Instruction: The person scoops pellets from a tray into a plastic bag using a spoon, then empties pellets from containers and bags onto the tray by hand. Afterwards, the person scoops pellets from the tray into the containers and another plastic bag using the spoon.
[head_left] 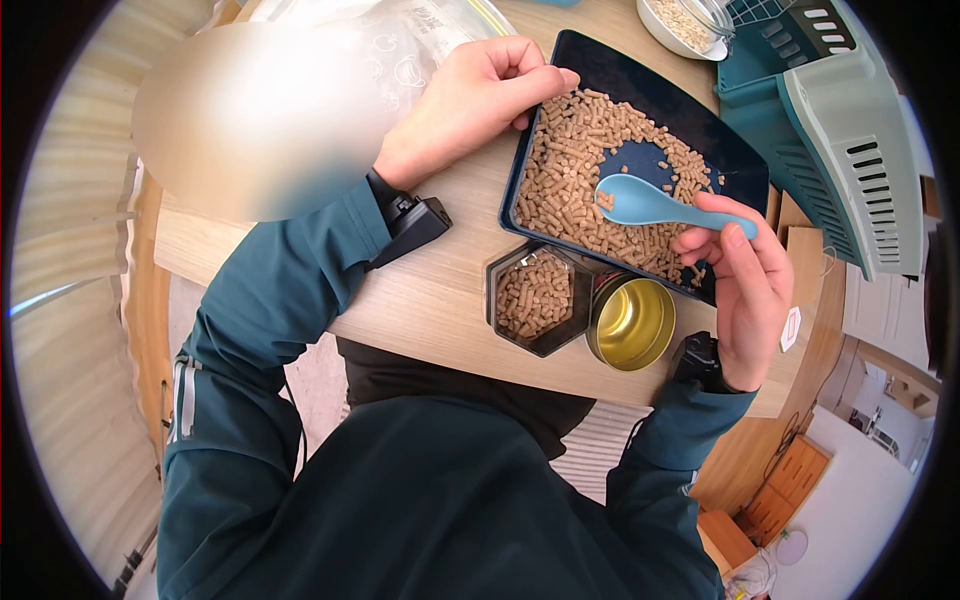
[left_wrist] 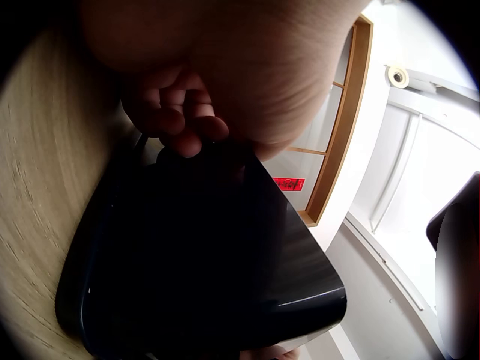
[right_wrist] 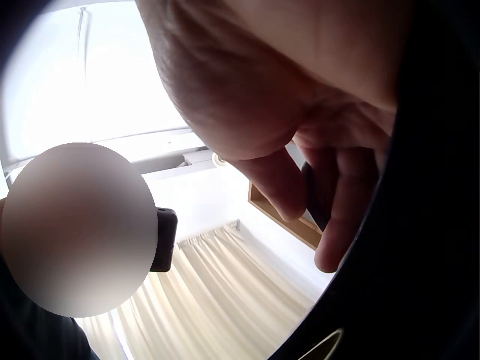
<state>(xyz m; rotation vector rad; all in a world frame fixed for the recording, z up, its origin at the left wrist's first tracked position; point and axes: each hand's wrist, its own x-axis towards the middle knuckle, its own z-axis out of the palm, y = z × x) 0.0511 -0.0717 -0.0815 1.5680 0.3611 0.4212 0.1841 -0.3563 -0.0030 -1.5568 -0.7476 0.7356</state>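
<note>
Pale wood-grain table [head_left: 430, 290] under it all. Teal & pale-grey slatted plastic unit [head_left: 855, 150] near tray's far R side, use unclear.

Lg. dark-blue plastic tray [head_left: 705, 115], sloped sides, flat on table. Pellets piled mostly along L & near side; bare floor shows mid-tray & toward far R.

L hand [head_left: 475, 95] at tray's L far corner, thumb & curled fingers gripping the rim. R hand [head_left: 748, 290] over tray's R near end, fingers & thumb pinching spoon handle.

Sm. dark hexagonal container [head_left: 540, 349] on table just beside tray's near side, upright, well loaded w/ pellets. Exact level vs. rim can't be told. Round gold-coloured metal tin [head_left: 638, 318] just to its R, upright, open top, no pellets seen inside.

Progress (judgement): partway. Hex. container approx. done; tin has none; bulk of pellets in tray, spoon not loaded to any extent.

Light-blue spoon [head_left: 640, 203], smooth, prob. plastic, oval bowl low over pile, 1–2 pellets at bowl's L edge. Handle runs R into fingers.

Light-brown cylindrical pellets [head_left: 565, 165]: short, dry-looking, matte, mixed lengths, loose; a few strays scattered on tray floor, nr. its R side.
</note>
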